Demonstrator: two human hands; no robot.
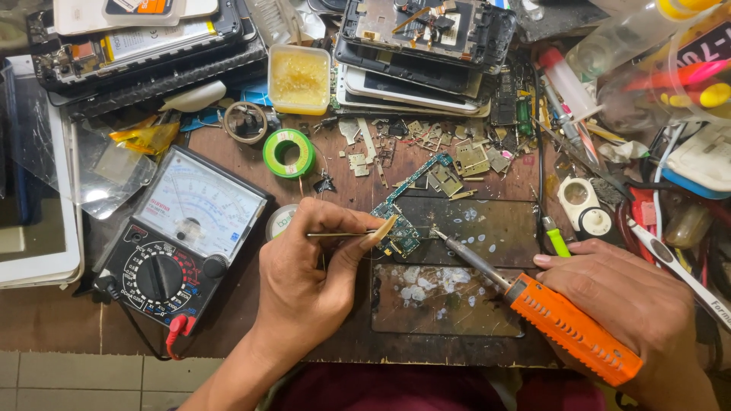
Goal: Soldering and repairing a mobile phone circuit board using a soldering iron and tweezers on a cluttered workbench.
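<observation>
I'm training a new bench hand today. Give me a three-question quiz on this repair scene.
1. True or false: the right hand holds an orange-handled soldering iron.
2. What does the left hand pinch? A) tweezers B) scissors C) brush
3. Which meter lies left of the left hand?

Key:
1. True; its tip reaches the small circuit board.
2. A, tweezers.
3. The black analogue multimeter.

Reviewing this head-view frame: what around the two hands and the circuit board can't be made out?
- Circuit board: near edge hidden behind left hand thumb.
- Soldering iron tip contact: too small to tell.
- Tweezers: tips hidden by the thumb.
- Right hand: wrist cut off by the frame's lower edge.
</observation>
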